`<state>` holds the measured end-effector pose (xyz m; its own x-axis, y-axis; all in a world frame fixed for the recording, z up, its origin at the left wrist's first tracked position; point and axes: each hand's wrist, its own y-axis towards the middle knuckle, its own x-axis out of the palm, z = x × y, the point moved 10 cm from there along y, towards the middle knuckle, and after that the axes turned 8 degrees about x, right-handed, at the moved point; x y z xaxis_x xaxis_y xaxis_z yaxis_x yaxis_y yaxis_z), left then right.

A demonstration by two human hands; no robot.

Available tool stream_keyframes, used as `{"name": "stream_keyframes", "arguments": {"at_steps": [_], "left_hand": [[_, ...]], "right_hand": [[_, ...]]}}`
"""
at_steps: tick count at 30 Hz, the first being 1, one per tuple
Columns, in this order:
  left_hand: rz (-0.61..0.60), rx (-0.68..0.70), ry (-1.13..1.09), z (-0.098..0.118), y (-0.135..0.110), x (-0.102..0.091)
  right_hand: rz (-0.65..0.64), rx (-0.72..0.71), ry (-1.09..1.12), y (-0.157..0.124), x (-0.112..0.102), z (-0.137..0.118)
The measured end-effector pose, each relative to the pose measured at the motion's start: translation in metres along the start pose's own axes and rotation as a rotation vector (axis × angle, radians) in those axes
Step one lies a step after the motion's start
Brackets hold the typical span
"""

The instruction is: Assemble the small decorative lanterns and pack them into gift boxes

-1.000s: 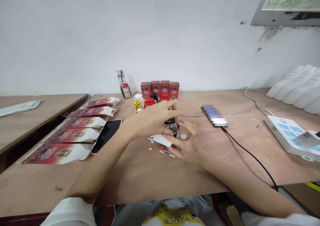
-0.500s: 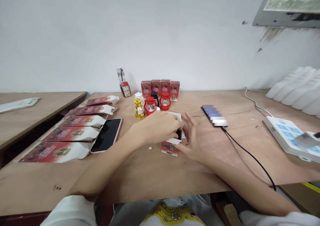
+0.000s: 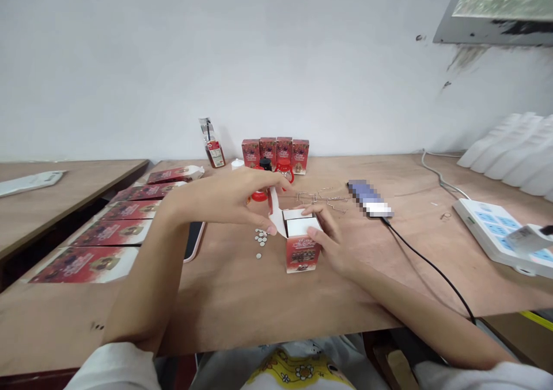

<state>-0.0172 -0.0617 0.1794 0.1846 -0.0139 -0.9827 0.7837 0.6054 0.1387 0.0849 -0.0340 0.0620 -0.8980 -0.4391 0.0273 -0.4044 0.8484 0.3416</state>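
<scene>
A small red printed carton (image 3: 303, 254) stands upright before me, its white inner flaps folded over the top. My right hand (image 3: 332, 240) grips the carton's right side, with the thumb on the white flap. My left hand (image 3: 235, 197) holds the raised lid flap (image 3: 277, 214) at the carton's left, thumb in front and fingers behind. Several small silvery discs (image 3: 261, 238) lie left of the carton. Behind my left hand, a red mini lantern (image 3: 284, 170) and a black one (image 3: 265, 164) show in part. Whatever is inside the carton is hidden.
Flattened open cartons (image 3: 110, 231) line the left side, beside a partly covered phone (image 3: 194, 241). Closed red cartons (image 3: 268, 148) and a drink bottle (image 3: 215, 152) stand near the wall. Bent wires (image 3: 324, 197), a cabled phone (image 3: 369, 199) and a power strip (image 3: 496, 228) lie rightward.
My left hand has come off the carton's opening and moved left to the lid flap. The inner flaps now cover the top, and the carton is more upright. The discs and wires are uncovered.
</scene>
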Motion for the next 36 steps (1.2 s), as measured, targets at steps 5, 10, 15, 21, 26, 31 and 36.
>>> {"name": "stream_keyframes", "arguments": {"at_steps": [5, 10, 15, 21, 26, 31, 36], "left_hand": [[0.099, 0.028, -0.085, 0.008, 0.016, 0.003], [-0.011, 0.172, -0.097, 0.029, 0.032, 0.029], [-0.071, 0.184, -0.079, 0.033, 0.031, 0.035], [-0.084, 0.187, -0.089, 0.033, 0.031, 0.035], [-0.105, 0.196, -0.131, 0.033, 0.031, 0.039], [-0.078, 0.192, -0.154, 0.036, 0.029, 0.034], [-0.062, 0.183, -0.198, 0.039, 0.031, 0.035]], "right_hand": [[-0.022, 0.01, 0.008, 0.001, 0.0, 0.001], [0.04, -0.017, -0.041, -0.002, -0.002, 0.003], [-0.041, -0.07, -0.084, -0.001, 0.005, 0.003], [-0.113, -0.054, -0.026, 0.002, 0.007, 0.011], [-0.124, -0.069, 0.03, 0.003, 0.01, 0.011], [-0.165, -0.079, 0.065, 0.002, 0.017, 0.006], [-0.123, -0.079, -0.017, 0.003, 0.012, 0.008]]}}
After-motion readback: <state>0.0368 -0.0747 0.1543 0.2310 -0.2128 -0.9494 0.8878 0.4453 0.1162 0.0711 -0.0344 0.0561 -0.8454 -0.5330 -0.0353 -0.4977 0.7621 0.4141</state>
